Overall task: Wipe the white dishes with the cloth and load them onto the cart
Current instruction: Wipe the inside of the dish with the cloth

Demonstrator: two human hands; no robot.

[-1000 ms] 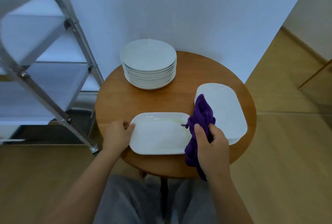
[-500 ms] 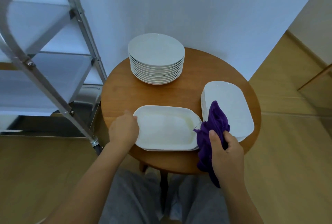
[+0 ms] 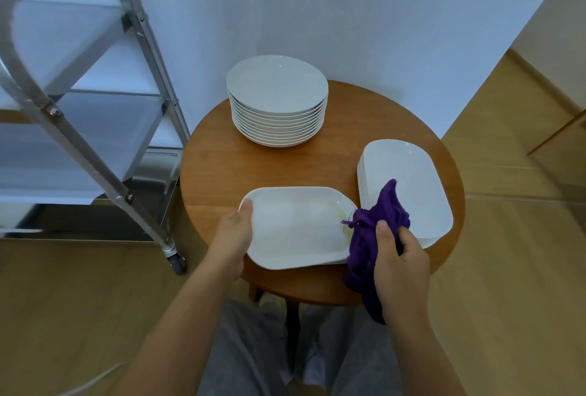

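Note:
A white rectangular dish (image 3: 298,227) sits at the near edge of the round wooden table (image 3: 215,173), tipped slightly. My left hand (image 3: 233,234) grips its left rim, thumb on top. My right hand (image 3: 398,256) is shut on a bunched purple cloth (image 3: 374,230) that touches the dish's right end. A stack of white rectangular dishes (image 3: 409,183) stands to the right, partly behind the cloth. A stack of several round white plates (image 3: 277,100) is at the table's back. The metal cart (image 3: 95,129) with white shelves stands to the left.
A white wall runs behind the table. The cart's slanted metal leg (image 3: 104,173) and caster (image 3: 176,260) stand close to the table's left edge. Wooden floor lies on both sides. My grey-trousered legs (image 3: 253,348) are under the table's near edge.
The view has shifted so the table sits further right and lower. My left hand's hold on the dish's left rim has tightened and the dish has tipped up slightly. The cloth has slid to the dish's right end.

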